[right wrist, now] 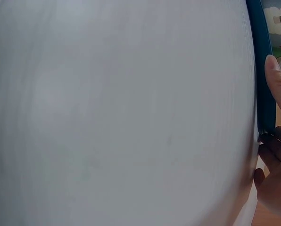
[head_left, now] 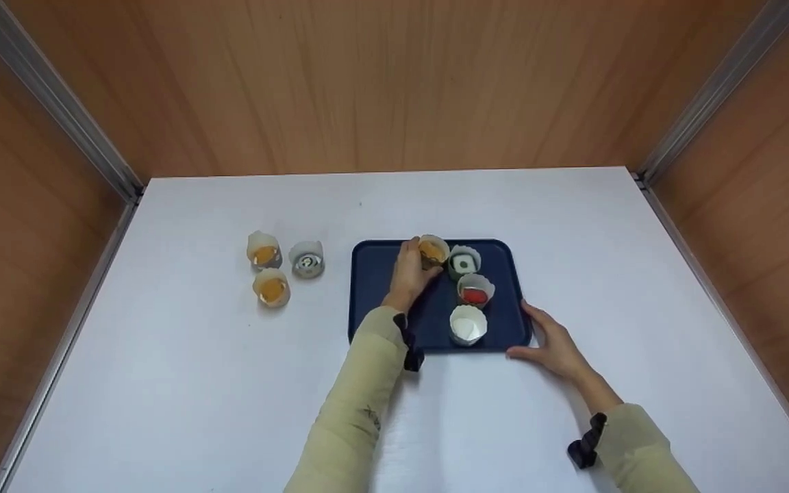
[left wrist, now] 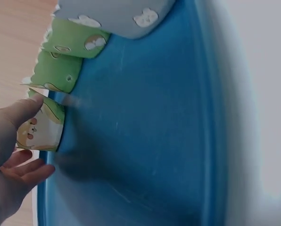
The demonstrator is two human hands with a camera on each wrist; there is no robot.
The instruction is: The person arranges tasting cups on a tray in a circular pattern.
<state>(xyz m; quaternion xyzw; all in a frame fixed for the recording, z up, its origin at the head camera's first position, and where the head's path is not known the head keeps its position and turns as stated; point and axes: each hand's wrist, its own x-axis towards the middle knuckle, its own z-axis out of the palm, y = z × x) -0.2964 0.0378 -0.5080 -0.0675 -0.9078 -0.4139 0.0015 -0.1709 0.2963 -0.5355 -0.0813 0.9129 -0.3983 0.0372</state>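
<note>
My left hand (head_left: 408, 274) holds a paper cupcake cup with an orange filling (head_left: 433, 250) at the back of a dark blue tray (head_left: 374, 287). In the left wrist view the thumb touches the cup's printed side (left wrist: 46, 127), the fingers around its other side. In front of it on the tray stand a cup with a green-and-white piece (head_left: 464, 263), a cup with a red piece (head_left: 475, 291) and a cup with a white inside (head_left: 468, 325), roughly in a line. My right hand (head_left: 555, 346) holds the tray's front right corner, thumb along the front edge.
Left of the tray, on the white table (head_left: 182, 383), stand two cups with orange filling (head_left: 264, 251) and a cup with a dark-and-white patterned piece (head_left: 307, 260). Wooden panels (head_left: 394, 89) enclose the back and both sides.
</note>
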